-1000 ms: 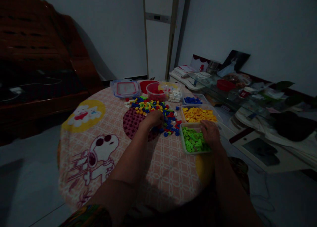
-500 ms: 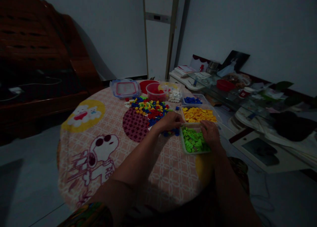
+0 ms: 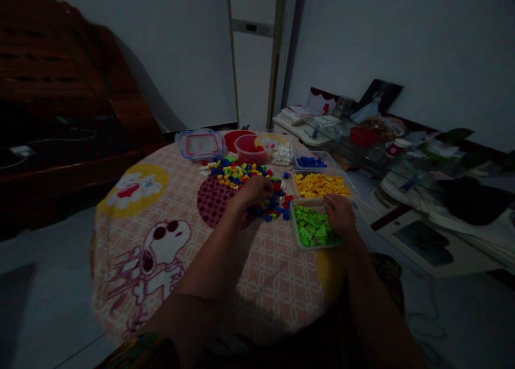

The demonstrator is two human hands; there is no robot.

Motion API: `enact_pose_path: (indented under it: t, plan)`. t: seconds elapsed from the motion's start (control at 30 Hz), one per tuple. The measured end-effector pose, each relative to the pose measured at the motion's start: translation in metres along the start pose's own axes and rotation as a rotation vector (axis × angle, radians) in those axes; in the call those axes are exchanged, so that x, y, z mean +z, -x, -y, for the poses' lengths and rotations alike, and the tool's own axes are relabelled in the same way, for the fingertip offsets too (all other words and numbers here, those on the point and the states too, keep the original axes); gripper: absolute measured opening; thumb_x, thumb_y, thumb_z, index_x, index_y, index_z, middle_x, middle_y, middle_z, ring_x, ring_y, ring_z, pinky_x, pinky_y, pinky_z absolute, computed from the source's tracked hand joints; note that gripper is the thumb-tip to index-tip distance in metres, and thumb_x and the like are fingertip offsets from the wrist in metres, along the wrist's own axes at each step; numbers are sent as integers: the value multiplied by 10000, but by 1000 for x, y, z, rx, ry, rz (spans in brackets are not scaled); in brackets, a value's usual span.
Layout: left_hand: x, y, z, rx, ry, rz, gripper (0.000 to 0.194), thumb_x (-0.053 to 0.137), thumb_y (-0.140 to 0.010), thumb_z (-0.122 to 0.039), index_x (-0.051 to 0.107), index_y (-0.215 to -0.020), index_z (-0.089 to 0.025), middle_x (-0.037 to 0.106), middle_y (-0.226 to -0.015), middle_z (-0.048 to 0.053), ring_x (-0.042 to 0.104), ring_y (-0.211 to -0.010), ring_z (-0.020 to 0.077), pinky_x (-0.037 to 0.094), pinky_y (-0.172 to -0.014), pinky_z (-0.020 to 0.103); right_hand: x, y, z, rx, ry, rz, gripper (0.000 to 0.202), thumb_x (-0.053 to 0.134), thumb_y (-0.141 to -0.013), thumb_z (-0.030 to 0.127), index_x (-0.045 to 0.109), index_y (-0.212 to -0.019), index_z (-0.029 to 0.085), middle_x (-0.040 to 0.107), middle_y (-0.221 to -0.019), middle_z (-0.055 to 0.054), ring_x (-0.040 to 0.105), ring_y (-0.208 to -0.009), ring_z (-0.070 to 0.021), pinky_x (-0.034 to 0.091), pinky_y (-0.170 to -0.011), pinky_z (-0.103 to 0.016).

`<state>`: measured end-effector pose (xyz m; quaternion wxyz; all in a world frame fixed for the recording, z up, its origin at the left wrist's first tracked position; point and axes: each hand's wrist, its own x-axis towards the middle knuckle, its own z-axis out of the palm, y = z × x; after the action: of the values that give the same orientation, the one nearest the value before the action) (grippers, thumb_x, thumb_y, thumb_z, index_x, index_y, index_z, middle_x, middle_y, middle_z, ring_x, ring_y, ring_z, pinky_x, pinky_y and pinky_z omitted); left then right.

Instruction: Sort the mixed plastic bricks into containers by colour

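My left hand (image 3: 257, 190) is over the near right part of a mixed pile of small toy building bricks (image 3: 237, 170) in red, blue, yellow, green and white. Its fingers are bent down and drawn together, and whatever is between them is hidden. My right hand (image 3: 341, 214) is closed over the right side of a clear plastic container (image 3: 294, 229), its fingertips at the far rim. Green bricks (image 3: 311, 227) lie in that container. Directly behind it, yellow bricks (image 3: 319, 185) fill another container, with blue bricks (image 3: 310, 162) in one farther back.
A round bowl (image 3: 249, 153) with red bricks and a tub of white bricks (image 3: 282, 153) stand at the table's back. Left of them lies a blue-edged lid (image 3: 201, 145). A patterned cloth (image 3: 265, 283) covers the round table. A cluttered glass shelf (image 3: 341, 138) runs along the right.
My left hand has moved left, from the corner between the green and yellow containers to the mixed pile. My right hand stays on the green bricks' container. The view has shifted slightly.
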<state>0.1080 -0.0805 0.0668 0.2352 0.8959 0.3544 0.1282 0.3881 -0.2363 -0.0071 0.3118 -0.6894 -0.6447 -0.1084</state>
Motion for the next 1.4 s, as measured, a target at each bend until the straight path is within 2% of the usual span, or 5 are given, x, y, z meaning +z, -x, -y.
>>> enact_pose_path:
  t: [0.17,0.47,0.93,1.17,1.4]
  plan:
    - [10,0,3,-87,-119,149,205,678,-654,-79,791,-791,-182,748,-755,23,648,-698,154,436,-625,208,0,0,1,-2,0,-12,364,450,-909,261,722,-1142,192,737,-1139,-146,632,-1113,-301,449,-1053,-513]
    - [17,-1,2,-90,-202,90,216,665,-657,-72,783,-812,-164,746,-791,47,631,-689,159,406,-584,220,-1,-1,0,-6,-5,2,381,438,-912,273,723,-1138,159,731,-1153,-171,628,-1119,-313,450,-1051,-528]
    - [13,-3,12,-59,-38,37,277,632,-671,-39,797,-864,-148,781,-849,36,685,-775,154,477,-698,205,4,1,-4,-15,1,-32,364,447,-912,275,724,-1124,169,734,-1144,-166,637,-1112,-319,456,-1054,-532]
    - [11,-3,-10,114,277,-25,173,662,-711,-108,757,-855,-124,716,-712,0,623,-655,110,445,-643,192,3,0,-5,-22,-3,-28,363,457,-904,265,727,-1131,179,738,-1136,-154,636,-1107,-315,463,-1040,-532]
    - [34,-4,-51,266,375,1,144,637,-721,-90,729,-827,-123,679,-680,-11,582,-633,95,423,-620,187,3,0,-4,-26,13,-33,365,451,-925,285,727,-1128,160,735,-1140,-170,638,-1105,-314,470,-1032,-520]
